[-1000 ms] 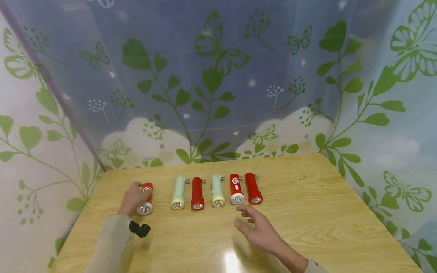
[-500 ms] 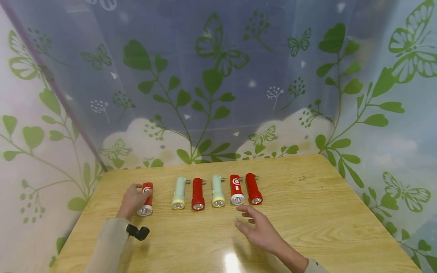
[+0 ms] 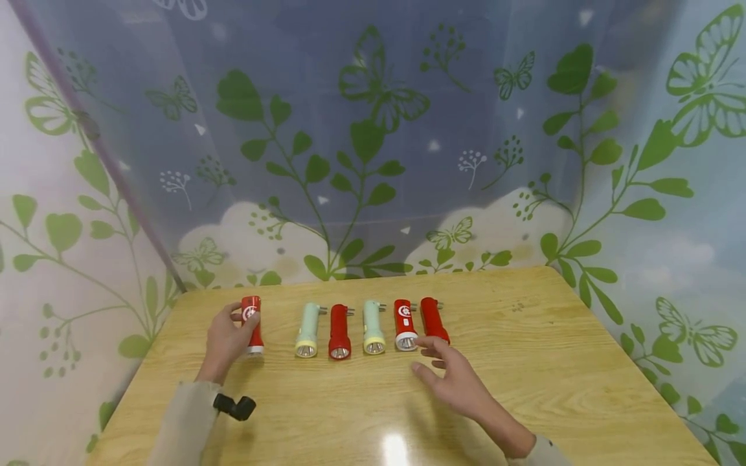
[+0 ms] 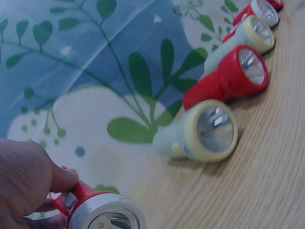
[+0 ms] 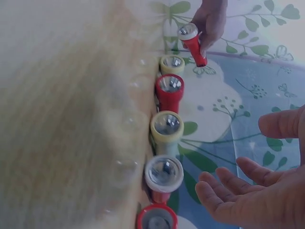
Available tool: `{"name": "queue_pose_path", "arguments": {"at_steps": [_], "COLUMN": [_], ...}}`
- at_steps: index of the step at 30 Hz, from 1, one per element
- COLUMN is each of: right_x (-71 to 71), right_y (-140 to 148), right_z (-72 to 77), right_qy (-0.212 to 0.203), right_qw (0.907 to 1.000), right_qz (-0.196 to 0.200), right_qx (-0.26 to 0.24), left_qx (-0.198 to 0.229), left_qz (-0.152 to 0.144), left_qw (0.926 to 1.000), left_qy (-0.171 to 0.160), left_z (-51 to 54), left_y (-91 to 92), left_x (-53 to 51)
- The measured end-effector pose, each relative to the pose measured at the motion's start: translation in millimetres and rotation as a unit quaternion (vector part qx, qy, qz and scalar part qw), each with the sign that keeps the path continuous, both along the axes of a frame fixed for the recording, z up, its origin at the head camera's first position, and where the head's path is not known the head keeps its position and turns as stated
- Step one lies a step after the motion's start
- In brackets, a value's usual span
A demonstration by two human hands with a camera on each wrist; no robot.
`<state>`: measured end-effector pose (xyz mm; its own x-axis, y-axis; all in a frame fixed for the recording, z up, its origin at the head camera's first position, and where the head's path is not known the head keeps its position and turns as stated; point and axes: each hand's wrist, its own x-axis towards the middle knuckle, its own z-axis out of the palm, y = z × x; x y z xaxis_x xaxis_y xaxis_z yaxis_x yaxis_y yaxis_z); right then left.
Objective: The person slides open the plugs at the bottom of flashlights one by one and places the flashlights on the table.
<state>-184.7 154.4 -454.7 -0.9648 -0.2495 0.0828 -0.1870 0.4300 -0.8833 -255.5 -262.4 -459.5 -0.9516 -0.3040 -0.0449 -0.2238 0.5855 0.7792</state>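
My left hand (image 3: pixel 226 338) grips a red flashlight with a white rim (image 3: pixel 256 338), thumb on one side and fingers on the other. In the left wrist view, the flashlight's white-rimmed lens (image 4: pixel 110 213) faces the camera; it looks tilted and off the table in the right wrist view. My right hand (image 3: pixel 457 383) hovers with loosely spread fingers over the table, holding nothing. Its fingertips are nearest to another red flashlight with a white head (image 3: pixel 405 323) and partly overlap the all-red flashlight (image 3: pixel 432 318) at the row's right end.
Left of those two, a pale green flashlight (image 3: pixel 373 323), a red one (image 3: pixel 339 330) and another pale green one (image 3: pixel 307 329) lie in the row, lenses toward me. Plug prongs stick out near their tails. The wooden table (image 3: pixel 559 362) meets a leaf-printed curtain (image 3: pixel 466 162) behind.
My left hand has lifted and tilted its flashlight, so the lens now barely shows in the head view. My right hand has shifted slightly right and toward the row.
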Motion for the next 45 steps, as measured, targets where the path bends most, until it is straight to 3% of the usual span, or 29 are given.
{"name": "queue_pose_path", "arguments": {"at_steps": [8,17,26,32,38,45], "right_x": [-8.9,-14.9,-23.6,-27.8,-32.0,-38.0], "right_y": [7.1,10.5,4.0,-6.4,-22.3,-39.9], "right_z": [13.1,29.7,45.1,57.8,70.6,83.0], "right_qy": [0.022,0.052,0.072,0.100,0.141,0.147], "right_qw": [0.9997,0.9986,0.9970,0.9947,0.9888,0.9871], "right_qz": [-0.005,0.007,0.009,0.010,0.040,0.055], "right_qx": [-0.007,-0.012,-0.028,-0.022,-0.028,-0.031], "left_qx": [0.039,0.063,0.091,0.118,0.138,0.151], "left_qz": [-0.007,-0.032,-0.052,-0.069,-0.079,-0.099], "left_qw": [0.9965,0.9887,0.9746,0.9667,0.9583,0.9516], "left_qy": [0.073,0.132,0.198,0.216,0.237,0.248], "left_z": [19.0,38.4,40.2,41.5,43.7,43.4], "left_y": [28.1,61.1,89.5,106.9,121.8,135.6], "left_x": [9.6,23.2,35.4,41.6,44.4,45.9]}}
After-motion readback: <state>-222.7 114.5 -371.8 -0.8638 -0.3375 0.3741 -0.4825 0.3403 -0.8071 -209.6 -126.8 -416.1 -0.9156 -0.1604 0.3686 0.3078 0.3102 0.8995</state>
